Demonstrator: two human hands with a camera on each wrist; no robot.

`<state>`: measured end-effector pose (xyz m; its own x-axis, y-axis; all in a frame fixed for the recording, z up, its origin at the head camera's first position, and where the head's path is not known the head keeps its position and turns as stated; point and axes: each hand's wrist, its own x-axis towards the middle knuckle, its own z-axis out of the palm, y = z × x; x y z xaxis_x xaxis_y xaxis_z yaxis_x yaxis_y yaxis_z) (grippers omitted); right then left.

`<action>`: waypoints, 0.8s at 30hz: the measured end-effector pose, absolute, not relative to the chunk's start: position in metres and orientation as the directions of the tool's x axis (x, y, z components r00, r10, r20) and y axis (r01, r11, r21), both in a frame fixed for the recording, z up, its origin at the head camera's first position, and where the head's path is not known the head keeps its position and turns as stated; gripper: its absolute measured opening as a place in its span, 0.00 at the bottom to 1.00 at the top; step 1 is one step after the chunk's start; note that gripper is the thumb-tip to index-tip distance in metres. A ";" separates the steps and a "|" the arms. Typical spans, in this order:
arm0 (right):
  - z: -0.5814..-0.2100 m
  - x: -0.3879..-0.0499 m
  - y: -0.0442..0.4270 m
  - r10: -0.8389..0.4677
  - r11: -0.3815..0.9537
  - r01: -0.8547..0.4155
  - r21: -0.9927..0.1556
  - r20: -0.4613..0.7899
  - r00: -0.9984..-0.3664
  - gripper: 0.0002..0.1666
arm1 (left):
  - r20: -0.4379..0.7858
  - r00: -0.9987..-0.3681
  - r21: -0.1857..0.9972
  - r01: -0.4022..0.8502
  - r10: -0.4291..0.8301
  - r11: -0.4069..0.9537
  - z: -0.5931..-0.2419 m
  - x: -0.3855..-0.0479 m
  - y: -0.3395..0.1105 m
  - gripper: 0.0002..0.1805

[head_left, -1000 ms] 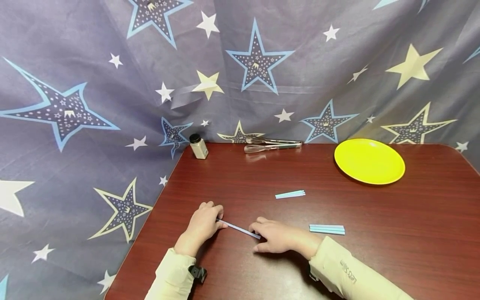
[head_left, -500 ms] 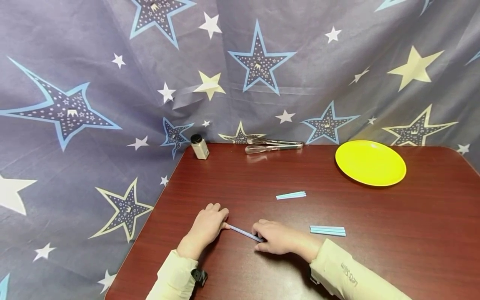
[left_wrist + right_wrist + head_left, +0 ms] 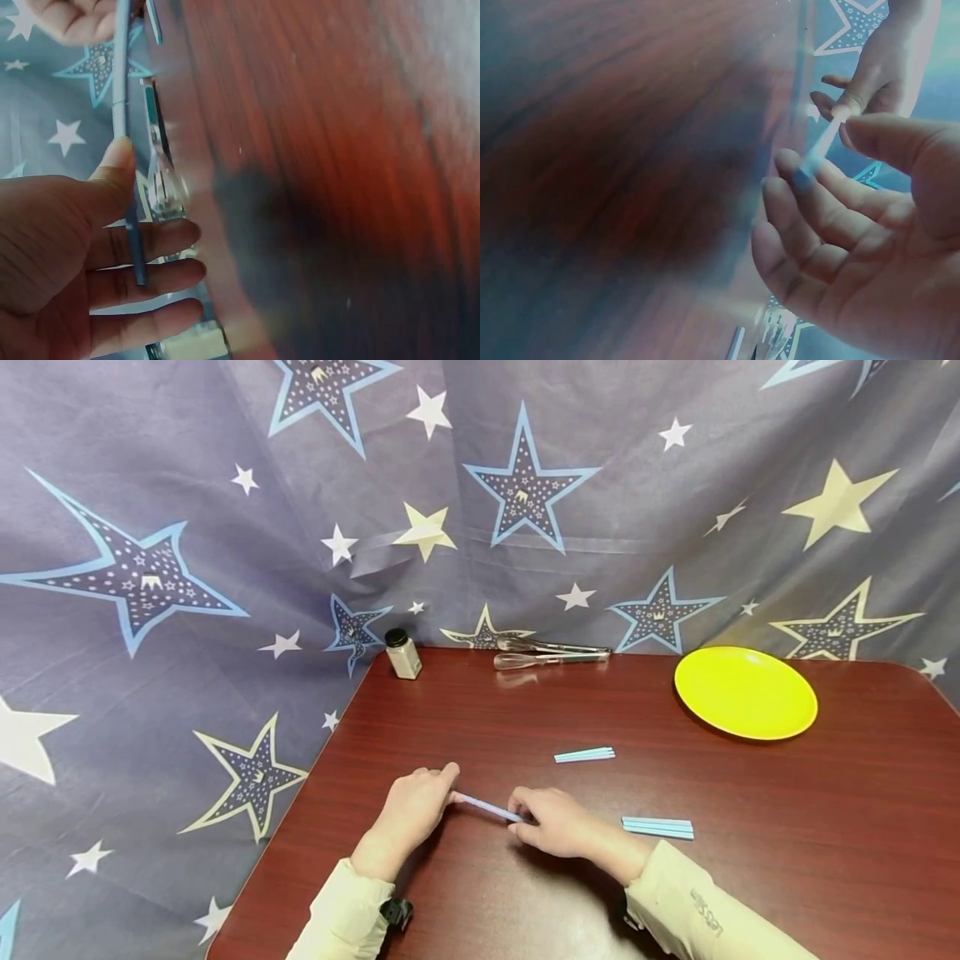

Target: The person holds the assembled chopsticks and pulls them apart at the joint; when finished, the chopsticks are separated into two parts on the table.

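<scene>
Between my two hands runs a thin pale blue-purple straw (image 3: 489, 808), slightly tilted. My left hand (image 3: 412, 806) pinches its left part; in the left wrist view the thumb (image 3: 118, 161) lies on it, and the straw's dark end shows past the thumb across the spread fingers. A fine line crosses the straw there, above the thumb. My right hand (image 3: 558, 822) holds the other end between thumb and fingers. In the right wrist view that end (image 3: 804, 178) lies against the fingers, with the other fingers loosely bent.
Short light blue straws lie in two groups, a farther one (image 3: 585, 755) and a nearer one (image 3: 657, 827). Along the back of the red-brown table (image 3: 480, 714) are a black-capped shaker bottle (image 3: 405, 658), metal tongs (image 3: 551, 657) and a yellow plate (image 3: 746, 693). A star-patterned cloth (image 3: 450, 468) hangs behind.
My left hand has shifted right along the straw and turned, so less straw shows between the hands. Over the last half second both hands have risen slightly in view with the straw.
</scene>
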<state>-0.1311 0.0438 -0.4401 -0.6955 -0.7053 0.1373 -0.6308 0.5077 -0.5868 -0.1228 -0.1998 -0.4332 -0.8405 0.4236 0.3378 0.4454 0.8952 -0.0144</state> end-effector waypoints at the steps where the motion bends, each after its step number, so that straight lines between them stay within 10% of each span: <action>1: -0.439 -0.131 0.043 -0.699 0.506 -0.639 -0.579 0.158 -0.697 0.08 | 0.357 -0.832 -0.025 0.446 0.424 0.895 -0.433 -0.122 -0.198 0.21; 15: -0.425 -0.127 0.038 -0.617 0.603 -0.702 -0.379 0.336 -0.712 0.06 | 0.337 -0.798 -0.019 0.524 0.499 0.851 -0.429 -0.115 -0.167 0.14; 24: -0.425 -0.129 0.043 -0.629 0.598 -0.724 -0.345 0.357 -0.690 0.08 | 0.217 -0.816 0.283 0.577 0.535 0.766 -0.430 -0.110 -0.157 0.05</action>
